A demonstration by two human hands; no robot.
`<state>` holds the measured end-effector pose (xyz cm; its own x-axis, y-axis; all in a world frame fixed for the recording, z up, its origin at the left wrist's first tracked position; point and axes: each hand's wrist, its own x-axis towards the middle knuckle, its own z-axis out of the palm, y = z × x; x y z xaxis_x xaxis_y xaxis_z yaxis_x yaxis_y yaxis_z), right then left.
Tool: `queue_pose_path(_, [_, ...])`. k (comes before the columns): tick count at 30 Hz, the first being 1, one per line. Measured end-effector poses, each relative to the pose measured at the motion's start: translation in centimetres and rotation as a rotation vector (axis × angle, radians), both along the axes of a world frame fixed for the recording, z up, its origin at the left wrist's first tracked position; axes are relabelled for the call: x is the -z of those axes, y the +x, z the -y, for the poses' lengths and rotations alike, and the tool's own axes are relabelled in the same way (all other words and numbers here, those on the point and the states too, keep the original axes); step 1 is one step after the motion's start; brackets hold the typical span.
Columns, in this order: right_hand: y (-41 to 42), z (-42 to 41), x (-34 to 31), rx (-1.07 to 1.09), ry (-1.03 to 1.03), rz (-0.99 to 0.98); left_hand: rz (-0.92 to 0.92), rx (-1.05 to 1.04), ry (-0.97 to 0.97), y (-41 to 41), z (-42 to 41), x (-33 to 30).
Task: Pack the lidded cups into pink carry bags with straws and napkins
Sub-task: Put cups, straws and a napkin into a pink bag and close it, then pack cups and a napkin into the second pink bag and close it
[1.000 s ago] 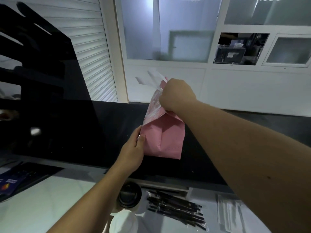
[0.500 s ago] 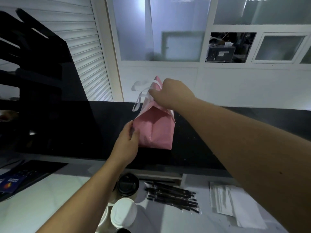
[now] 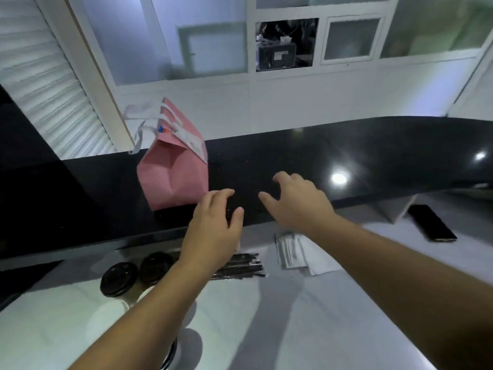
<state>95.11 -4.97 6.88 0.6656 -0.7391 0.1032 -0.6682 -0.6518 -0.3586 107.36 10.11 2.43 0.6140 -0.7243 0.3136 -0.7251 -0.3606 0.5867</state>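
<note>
The pink paper bag (image 3: 174, 173) stood upright on the glossy black ledge (image 3: 346, 156), creased and peaked, its folded top tipped slightly left with white ribbon handles trailing. Both hands hovered empty beside it, left hand (image 3: 213, 225) and right hand (image 3: 298, 201) with fingers spread. Below on the white counter (image 3: 306, 316) lay black straws (image 3: 240, 267), napkins (image 3: 301, 253) and black-lidded cups (image 3: 119, 279), perhaps paper

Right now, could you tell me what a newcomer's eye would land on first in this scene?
The pink carry bag stands out most, upright on the raised black counter, its white handles flopped left. Next come the two bare hands, the left hand and right hand, open and empty above the counter's near edge. Below them sit black-lidded cups, black straws and white napkins.
</note>
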Motion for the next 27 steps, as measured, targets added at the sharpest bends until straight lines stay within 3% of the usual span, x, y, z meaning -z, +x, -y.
queue_pose_path(8, [-17.9,-0.1,4.3,0.263,-0.03,-0.053,0.21,0.232,0.295,-13.3,5.9,1.6])
queue_pose_path(20, [-51.6,-7.1,5.2,0.703,-0.014,-0.013,0.428,0.634,0.282,-46.0,7.7,0.6])
queue_pose_path(27, [-69.1,-13.9,5.8,1.028,0.033,-0.023,0.45,0.919,0.251,-64.4,6.9,1.4])
